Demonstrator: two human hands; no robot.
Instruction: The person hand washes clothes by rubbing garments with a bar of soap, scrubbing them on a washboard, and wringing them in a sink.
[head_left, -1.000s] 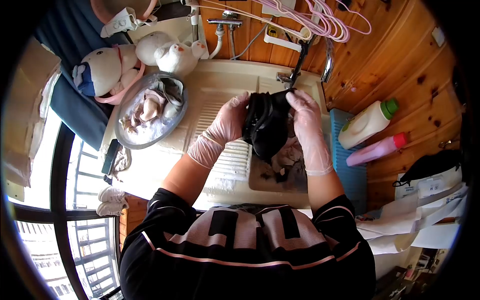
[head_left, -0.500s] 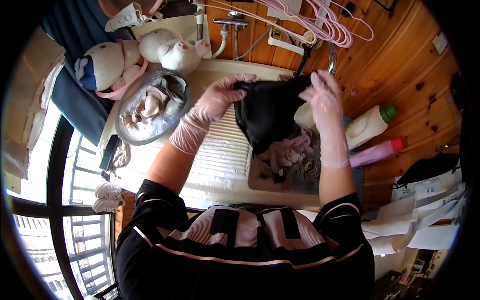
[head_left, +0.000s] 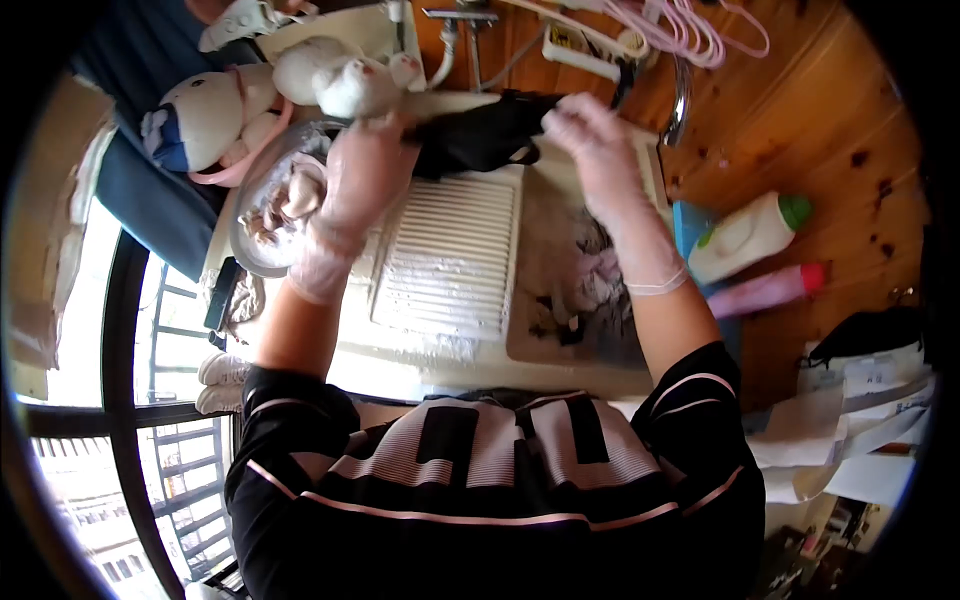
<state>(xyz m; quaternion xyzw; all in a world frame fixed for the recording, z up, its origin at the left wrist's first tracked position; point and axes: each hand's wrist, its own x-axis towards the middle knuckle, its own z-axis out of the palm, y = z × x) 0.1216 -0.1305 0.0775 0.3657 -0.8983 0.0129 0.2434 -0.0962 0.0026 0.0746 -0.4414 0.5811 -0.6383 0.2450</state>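
Note:
A black garment is stretched between my two gloved hands, above the far end of the ribbed white washboard. My left hand is closed on its left end, close to the basin. On its right end my right hand pinches the cloth; both hands are somewhat blurred. Which garment it is, I cannot tell. Below and to the right, the sink bowl holds wet dark and pinkish clothes. A clear round basin with light-coloured pieces and suds stands left, partly behind my left hand.
White plush toys sit at the back left, one in a pink basket. A green-capped bottle and a pink bottle lie right of the sink. Pink hangers and a faucet are at the back.
Both hands have moved away from my body and to the left with the black garment. It hung over the sink's edge before and is now stretched sideways above the washboard's far end.

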